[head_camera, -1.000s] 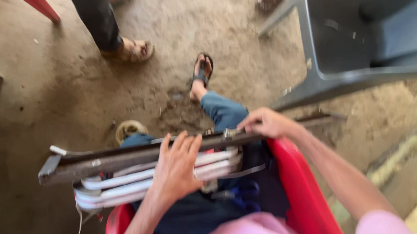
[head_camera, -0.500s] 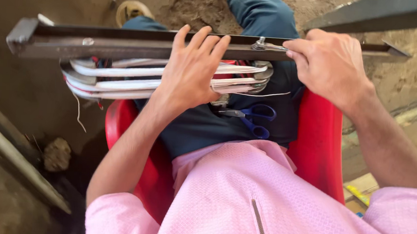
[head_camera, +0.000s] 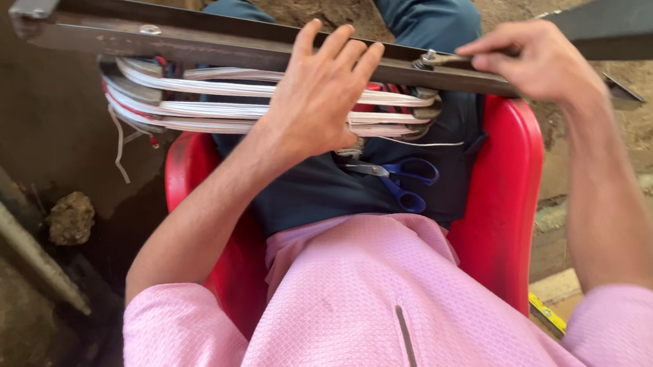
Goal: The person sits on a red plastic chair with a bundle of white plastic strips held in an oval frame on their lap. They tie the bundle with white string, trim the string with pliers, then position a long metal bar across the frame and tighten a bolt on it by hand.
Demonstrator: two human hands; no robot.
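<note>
Steel bar (head_camera: pixel 222 45) | left hand (head_camera: pixel 318 100) flat, grip wide | right hand (head_camera: pixel 539 62) grip pinching bolt (head_camera: pixel 434 59)

A seated person's left hand (head_camera: pixel 317 92) lies flat, fingers spread, on a long dark metal bar (head_camera: pixel 222 42) across the lap. The right hand (head_camera: pixel 534 64) pinches a small fitting (head_camera: pixel 428 59) on the bar. White cables (head_camera: pixel 233 102) loop beneath; blue-handled scissors (head_camera: pixel 398 180) rest on the lap, above a red chair (head_camera: pixel 503 194).
</note>
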